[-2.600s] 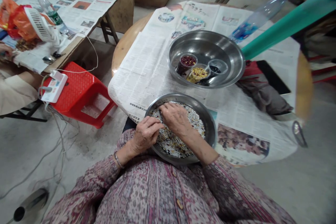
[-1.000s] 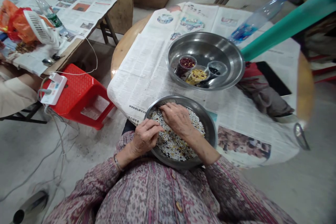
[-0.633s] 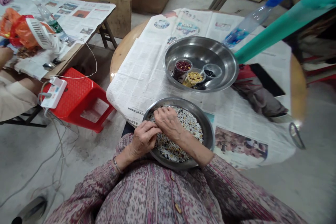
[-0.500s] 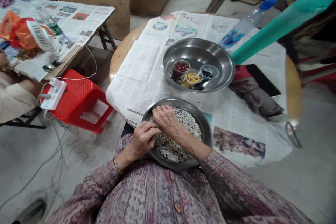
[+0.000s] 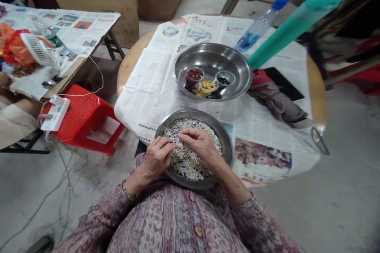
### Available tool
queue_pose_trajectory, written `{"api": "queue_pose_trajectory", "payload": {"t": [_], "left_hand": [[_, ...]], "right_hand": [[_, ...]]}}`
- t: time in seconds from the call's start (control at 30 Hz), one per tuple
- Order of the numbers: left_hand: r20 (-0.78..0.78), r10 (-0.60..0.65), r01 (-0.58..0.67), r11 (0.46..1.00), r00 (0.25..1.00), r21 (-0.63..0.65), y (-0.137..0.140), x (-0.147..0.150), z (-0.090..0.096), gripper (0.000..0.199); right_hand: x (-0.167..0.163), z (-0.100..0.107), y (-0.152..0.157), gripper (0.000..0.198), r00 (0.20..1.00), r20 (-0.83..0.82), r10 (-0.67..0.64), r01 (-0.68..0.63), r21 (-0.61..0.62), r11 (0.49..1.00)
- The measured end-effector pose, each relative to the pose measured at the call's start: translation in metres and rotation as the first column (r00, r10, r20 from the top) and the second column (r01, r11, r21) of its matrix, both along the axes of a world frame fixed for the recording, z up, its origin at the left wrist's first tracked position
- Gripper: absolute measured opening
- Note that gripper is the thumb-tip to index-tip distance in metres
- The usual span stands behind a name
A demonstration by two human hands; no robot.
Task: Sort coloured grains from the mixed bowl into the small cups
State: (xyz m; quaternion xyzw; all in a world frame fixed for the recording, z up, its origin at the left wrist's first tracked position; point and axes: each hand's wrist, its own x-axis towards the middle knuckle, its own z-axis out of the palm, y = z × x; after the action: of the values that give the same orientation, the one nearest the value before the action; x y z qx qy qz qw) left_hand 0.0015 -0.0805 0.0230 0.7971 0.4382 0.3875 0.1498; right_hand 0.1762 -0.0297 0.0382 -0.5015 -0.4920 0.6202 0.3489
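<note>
A steel bowl [image 5: 228, 146] rests at the table's near edge, holding mixed beads or grains [image 5: 192, 162], mostly white with black and yellow ones among them. Over its left rim is my left hand [image 5: 157, 153], thumb and fingertips pinched together. My right hand [image 5: 202, 145] hovers above the middle of the bowl, its thumb and forefinger pinched too. Whatever either pinch holds is too small to make out. Beyond stands a larger steel basin [image 5: 237, 61] with three clear cups inside: a cup of dark red pieces [image 5: 194, 76], a cup of yellow pieces [image 5: 207, 87] and a cup of black pieces [image 5: 224, 80].
Newspaper [image 5: 148, 83] covers the round table. A water bottle [image 5: 258, 27], a green tube [image 5: 297, 27], a cloth [image 5: 273, 99] and a dark tablet [image 5: 285, 83] lie around the basin. Left are a red stool [image 5: 86, 114], a power strip [image 5: 55, 112] and another person's leg [image 5: 18, 118].
My right hand has drawn back from the bowl's far left part towards its middle, fingers now pinched. My left hand stays near the left rim. The view has shifted slightly right.
</note>
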Motion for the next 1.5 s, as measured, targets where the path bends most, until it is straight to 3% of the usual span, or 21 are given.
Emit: {"api": "queue_pose_trajectory", "payload": {"t": [0.23, 0.8, 1.23, 1.5], "left_hand": [[0.264, 0.044, 0.010, 0.980, 0.964, -0.199, 0.006, 0.017, 0.026, 0.011], [0.341, 0.053, 0.077, 0.931, 0.938, -0.357, 0.012, 0.039, 0.023, 0.011], [0.364, 0.109, 0.037, 0.928, 0.925, -0.372, 0.014, 0.038, 0.014, 0.009], [0.338, 0.069, 0.049, 0.943, 0.939, -0.328, 0.017, 0.036, 0.014, 0.010]], "right_hand": [[0.007, -0.004, -0.014, 0.027, 0.995, -0.075, -0.062, 0.060, -0.021, 0.998], [0.029, -0.010, -0.030, 0.026, 0.987, -0.121, -0.105, 0.108, 0.016, 0.994], [0.024, -0.013, -0.035, 0.021, 0.985, -0.126, -0.119, 0.129, 0.075, 0.989], [0.023, -0.016, -0.033, 0.021, 0.992, -0.050, -0.115, 0.121, 0.132, 0.984]]}}
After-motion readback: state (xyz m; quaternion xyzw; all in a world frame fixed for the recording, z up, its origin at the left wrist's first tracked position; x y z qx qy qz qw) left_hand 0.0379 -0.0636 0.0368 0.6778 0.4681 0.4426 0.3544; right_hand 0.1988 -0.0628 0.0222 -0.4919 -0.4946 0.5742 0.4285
